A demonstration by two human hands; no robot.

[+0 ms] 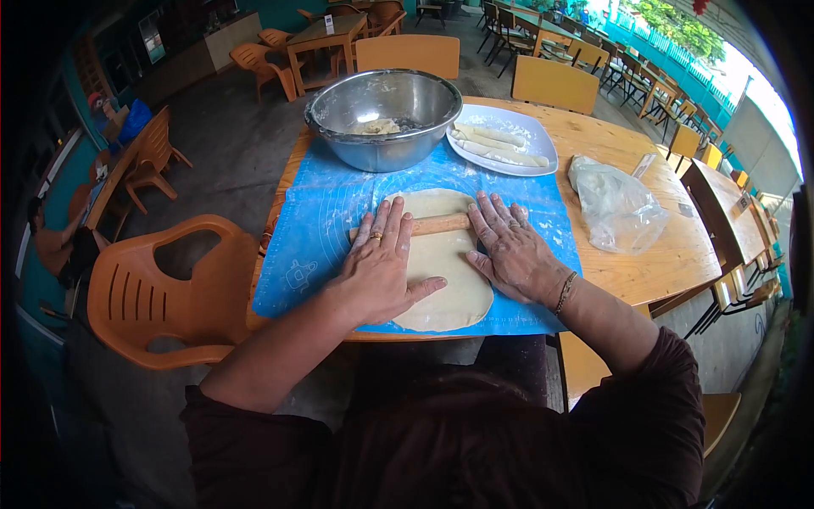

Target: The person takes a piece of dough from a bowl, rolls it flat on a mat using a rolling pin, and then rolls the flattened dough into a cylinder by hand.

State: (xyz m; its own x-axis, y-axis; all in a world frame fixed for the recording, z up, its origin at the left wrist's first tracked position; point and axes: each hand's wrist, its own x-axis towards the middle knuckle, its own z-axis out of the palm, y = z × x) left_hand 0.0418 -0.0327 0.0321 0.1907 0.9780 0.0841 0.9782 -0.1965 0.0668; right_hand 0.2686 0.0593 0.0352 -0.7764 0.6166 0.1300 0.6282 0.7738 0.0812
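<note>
A long oval sheet of pale dough (pixel 449 284) lies flat on a blue mat (pixel 314 229) dusted with flour. Across its upper part rests a wooden rolling pin (pixel 439 224). My left hand (pixel 380 254) lies over the pin's left end, fingers stretched out and palm down, its thumb pointing right above the dough. On the pin's right end my right hand (pixel 511 250) rests flat with fingers spread, its thumb near the dough's right edge. Both hands touch the pin without wrapping round it. Flour whitens my fingers.
Beyond the dough stand a steel bowl (pixel 356 153) with some dough inside and a white plate (pixel 544 140) of rolled dough pieces (pixel 500 146). A clear plastic bag (pixel 617 208) lies on the wooden table (pixel 678 263). An orange chair (pixel 161 293) is at left; a person sits far left.
</note>
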